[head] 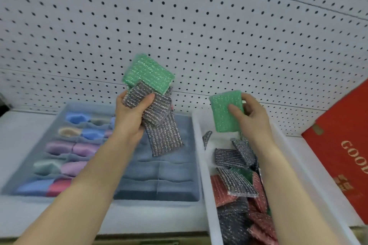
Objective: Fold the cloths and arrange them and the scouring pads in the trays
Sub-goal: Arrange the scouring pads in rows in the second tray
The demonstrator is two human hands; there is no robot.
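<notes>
My left hand (pixel 131 117) grips a bunch of scouring pads above the blue divided tray (pixel 191 165): a green pad (pixel 148 72) on top and several grey glittery pads (pixel 163 131) hanging below it. My right hand (pixel 253 113) pinches a single green pad (pixel 225 113) over the far end of the white tray (pixel 205 175). In that white tray lie several loose pads, grey (pixel 235 183), red (pixel 219 191) and a bit of green. The blue tray's left compartments hold folded cloths (pixel 67 149) in blue, purple, beige, teal and red.
A white pegboard wall (pixel 199 26) rises behind the shelf. A red box (pixel 344 157) with gold letters leans at the right, beside the white tray. The blue tray's right compartments (pixel 159 181) show only their fabric floor.
</notes>
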